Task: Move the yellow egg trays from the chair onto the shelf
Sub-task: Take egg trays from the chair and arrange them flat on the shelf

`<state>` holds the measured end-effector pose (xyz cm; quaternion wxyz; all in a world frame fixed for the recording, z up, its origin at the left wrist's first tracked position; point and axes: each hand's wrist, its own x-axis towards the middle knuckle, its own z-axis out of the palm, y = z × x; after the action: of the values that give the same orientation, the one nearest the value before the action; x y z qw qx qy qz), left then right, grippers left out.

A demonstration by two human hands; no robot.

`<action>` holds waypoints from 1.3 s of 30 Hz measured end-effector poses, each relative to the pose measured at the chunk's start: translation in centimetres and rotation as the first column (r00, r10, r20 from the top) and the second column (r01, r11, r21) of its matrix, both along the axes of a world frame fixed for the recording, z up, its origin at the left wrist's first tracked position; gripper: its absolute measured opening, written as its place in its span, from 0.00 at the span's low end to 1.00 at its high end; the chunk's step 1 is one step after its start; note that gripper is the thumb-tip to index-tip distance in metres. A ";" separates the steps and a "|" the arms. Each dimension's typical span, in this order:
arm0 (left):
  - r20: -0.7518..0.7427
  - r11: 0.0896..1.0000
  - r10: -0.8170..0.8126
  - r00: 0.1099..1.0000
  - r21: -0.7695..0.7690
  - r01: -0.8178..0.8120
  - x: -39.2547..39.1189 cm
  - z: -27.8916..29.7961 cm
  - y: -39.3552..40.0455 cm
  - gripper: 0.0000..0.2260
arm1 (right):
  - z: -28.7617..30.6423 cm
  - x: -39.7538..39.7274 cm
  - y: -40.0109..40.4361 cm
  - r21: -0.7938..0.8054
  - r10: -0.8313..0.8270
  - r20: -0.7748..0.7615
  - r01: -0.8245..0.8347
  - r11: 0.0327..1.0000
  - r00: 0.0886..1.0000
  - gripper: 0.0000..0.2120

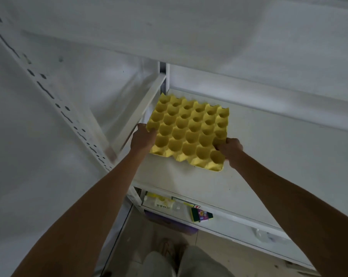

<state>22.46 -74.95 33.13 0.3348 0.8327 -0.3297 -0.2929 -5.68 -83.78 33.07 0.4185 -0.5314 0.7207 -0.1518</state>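
Note:
A yellow egg tray (pixel 189 130) with several rows of cups lies flat at the left end of a white shelf board (pixel 269 156), close to the back corner post. My left hand (pixel 143 137) grips the tray's left edge near its front corner. Fingers of my right hand (pixel 230 148) are curled over the tray's right front corner. Whether the tray rests fully on the board or hovers just above it cannot be told. The chair is out of view.
A white upper shelf board (pixel 209 37) hangs close above. A perforated white upright (pixel 55 100) and a slanted brace (pixel 141 110) stand at left. On the lower shelf lie a green sponge pack (pixel 201 213), packets and a purple item (pixel 169 222). Tiled floor lies below.

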 end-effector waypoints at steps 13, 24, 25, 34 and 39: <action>0.155 0.997 -0.068 0.986 0.039 0.062 1.4 -2.3 -2.6 0.23 | -0.2 1.9 -1.2 -0.070 0.054 -0.193 -0.069 0.995 0.980 0.22; 0.497 0.957 -0.289 0.818 0.165 0.238 -2.7 1.5 1.0 0.32 | 2.4 0.3 1.0 -0.259 0.187 -0.477 -0.340 0.904 0.859 0.28; 0.530 0.956 -0.295 0.795 0.165 0.244 -3.2 1.9 1.7 0.32 | 2.8 0.0 1.3 -0.316 0.215 -0.518 -0.419 0.852 0.828 0.27; 0.559 0.987 -0.133 0.819 0.153 0.055 -12.8 5.2 14.6 0.30 | 6.6 -4.9 8.9 -0.497 0.499 -0.713 -0.857 0.137 0.493 0.23; 0.581 0.981 0.032 0.813 0.138 -0.136 -23.4 5.1 26.6 0.28 | 6.5 -11.3 18.5 -0.501 0.659 -0.697 -0.850 -0.163 0.285 0.24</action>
<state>-0.99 -48.32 38.23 0.1586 0.9218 -0.3516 -0.0398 -16.97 -65.31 39.53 0.0290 -0.9821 0.1154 -0.1458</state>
